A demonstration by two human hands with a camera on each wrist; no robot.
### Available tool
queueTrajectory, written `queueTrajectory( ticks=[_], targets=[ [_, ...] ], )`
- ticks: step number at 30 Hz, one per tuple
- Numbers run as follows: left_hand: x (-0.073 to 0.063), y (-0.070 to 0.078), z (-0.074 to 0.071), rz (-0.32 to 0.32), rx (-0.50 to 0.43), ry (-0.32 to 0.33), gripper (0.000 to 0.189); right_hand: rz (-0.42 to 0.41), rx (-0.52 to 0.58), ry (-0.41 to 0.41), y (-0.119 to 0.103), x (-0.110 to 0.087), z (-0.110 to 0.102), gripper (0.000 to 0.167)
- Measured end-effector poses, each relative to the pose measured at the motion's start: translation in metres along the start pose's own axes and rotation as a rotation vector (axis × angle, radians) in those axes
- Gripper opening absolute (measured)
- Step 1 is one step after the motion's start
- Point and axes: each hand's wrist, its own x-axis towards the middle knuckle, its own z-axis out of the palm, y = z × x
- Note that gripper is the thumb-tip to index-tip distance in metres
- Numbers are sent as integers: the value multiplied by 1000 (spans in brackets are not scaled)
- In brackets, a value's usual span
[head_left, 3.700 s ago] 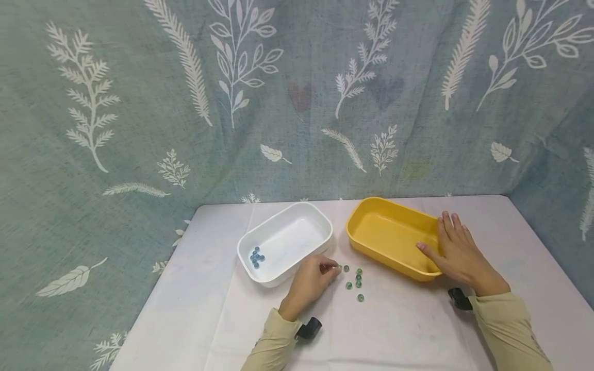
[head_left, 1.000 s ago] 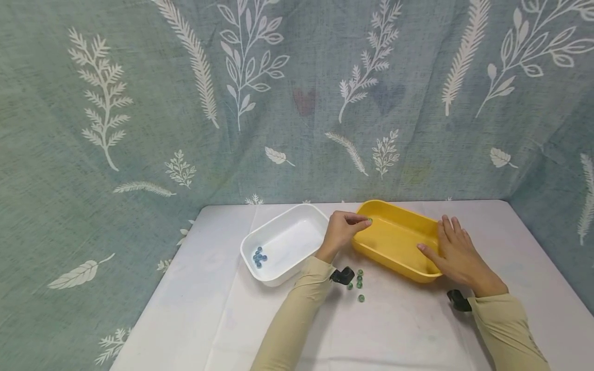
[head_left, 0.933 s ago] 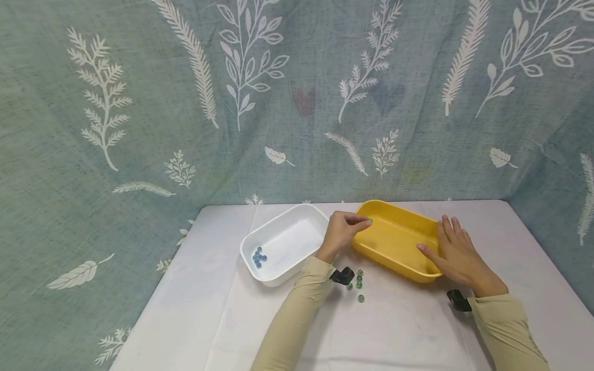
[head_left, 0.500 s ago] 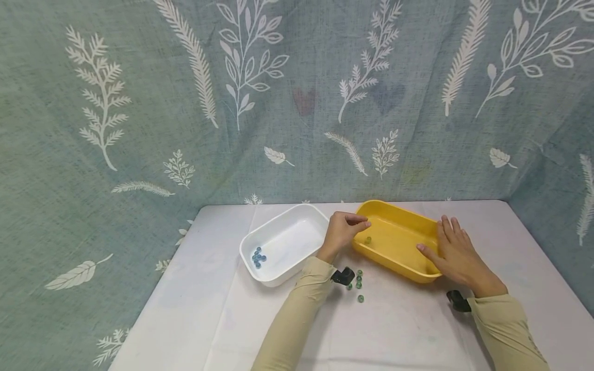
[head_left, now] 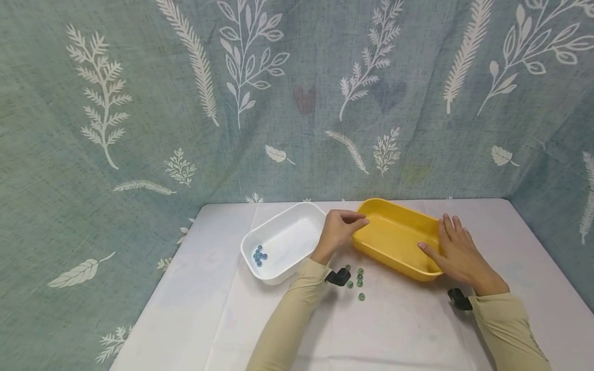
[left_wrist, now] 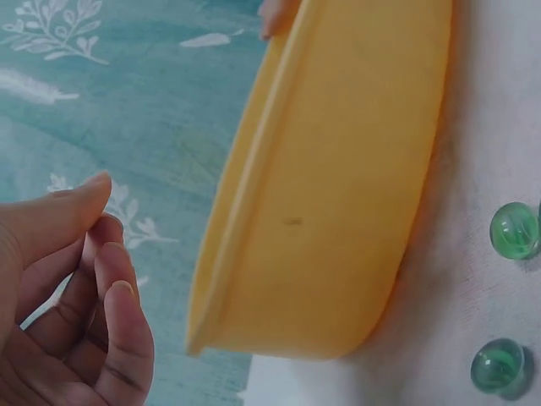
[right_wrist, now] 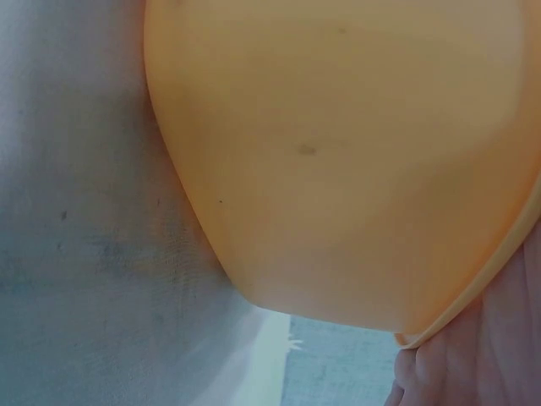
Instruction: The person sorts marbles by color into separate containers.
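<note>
My left hand (head_left: pixel 341 229) hovers at the left end of the yellow tray (head_left: pixel 394 237), its fingers loosely bent. In the left wrist view, the thumb and fingertips (left_wrist: pixel 100 188) come close together with nothing between them. My right hand (head_left: pixel 464 255) rests on the tray's right rim, fingers straight along the end wall and thumb over the inside. Part of its fingers (right_wrist: pixel 473 355) shows beside the rim in the right wrist view. Several green glass marbles (head_left: pixel 361 297) lie on the table in front of the tray. No marble shows inside the yellow tray; its near wall hides part of the floor.
A white tray (head_left: pixel 297 232) stands left of the yellow one, with several blue marbles (head_left: pixel 259 255) gathered at its left end. White cloth (head_left: pixel 394 330) covers the table. A patterned curtain (head_left: pixel 278 175) hangs behind the table's back edge.
My left hand carried a green marble from the table to the yellow tray and let it drop in. It has since drawn slightly left. My right hand stays on the rim.
</note>
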Motion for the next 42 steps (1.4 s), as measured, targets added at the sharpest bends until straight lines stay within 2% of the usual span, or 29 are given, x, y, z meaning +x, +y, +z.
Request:
queueTrajectory(
  ticks=[4, 13, 21, 26, 31, 42],
  targets=[
    [-7, 3, -7, 25, -20, -1, 27, 1, 0, -1, 0, 0, 0, 105],
    [-31, 5, -25, 12, 18, 14, 27, 2, -5, -8, 2, 1, -1, 105],
    [-52, -4, -32, -10, -37, -13, 25, 4, -2, -15, 1, 1, -3, 106],
    [-65, -14, -33, -42, -29, -41, 22, 15, 18, -32, -1, 0, -3, 106],
    [-75, -25, -32, -60, 40, -68, 21, 13, 19, -33, -2, -1, -5, 106],
    [-82, -41, -24, -81, 240, -119, 17, 9, 25, -30, -1, 0, -3, 106]
  ],
)
